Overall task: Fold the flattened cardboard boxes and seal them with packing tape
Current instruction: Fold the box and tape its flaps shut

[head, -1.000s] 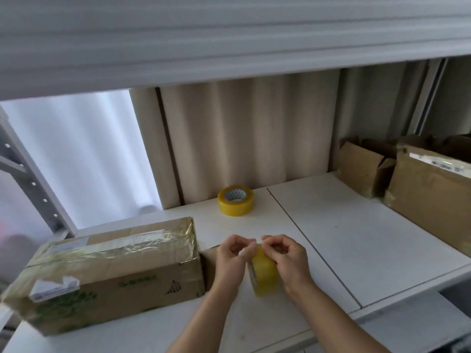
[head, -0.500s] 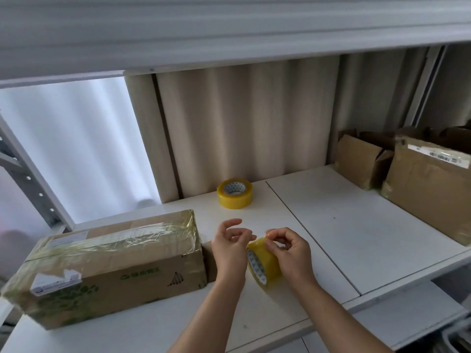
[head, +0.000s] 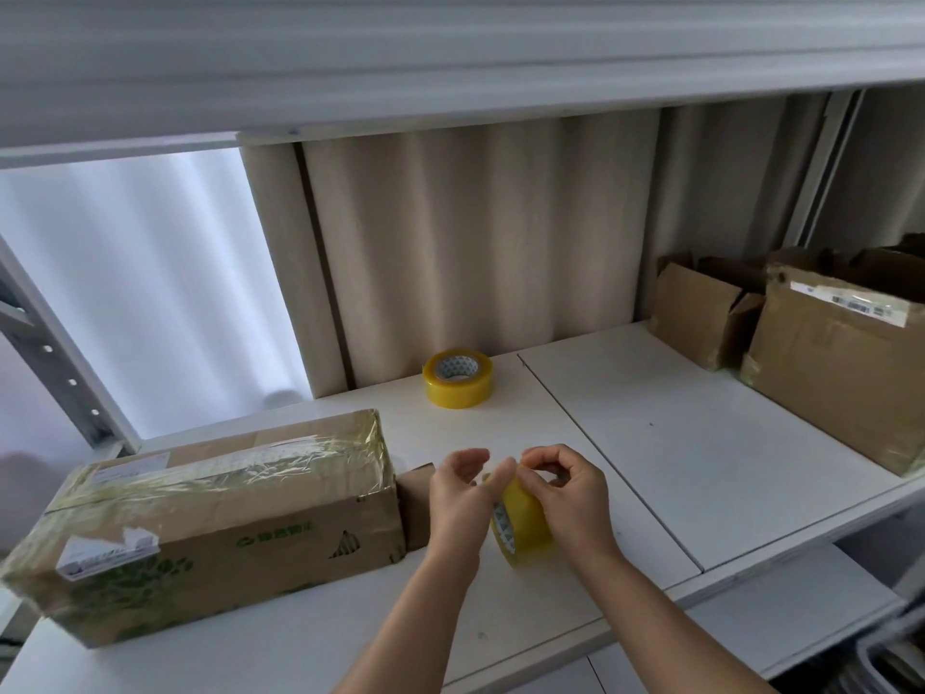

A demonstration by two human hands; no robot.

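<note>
Sealed box: a long brown cardboard box wrapped in glossy yellowish packing tape [head: 210, 518] lies on the near left of the white desk [head: 701, 468]; it looks closed and taped, so I judge this one done.
Tape in hand: a yellow roll of packing tape [head: 523, 525] stands on edge at the near middle, just right of that box.
Left hand: the left hand [head: 463, 498] rests against the roll's left side, fingers curled loosely; whether it actually grips is unclear.
Right hand: the right hand [head: 568, 493] pinches at the top of the roll, probably picking for the tape's free end.
Spare tape: a second yellow tape roll [head: 458, 377] lies flat at the far middle, untouched.
Still to do: open brown cardboard boxes [head: 821, 353] stand at the far right, flaps up and apparently unsealed.
Behind the hands: a small brown cardboard piece [head: 413, 508] is mostly hidden.
</note>
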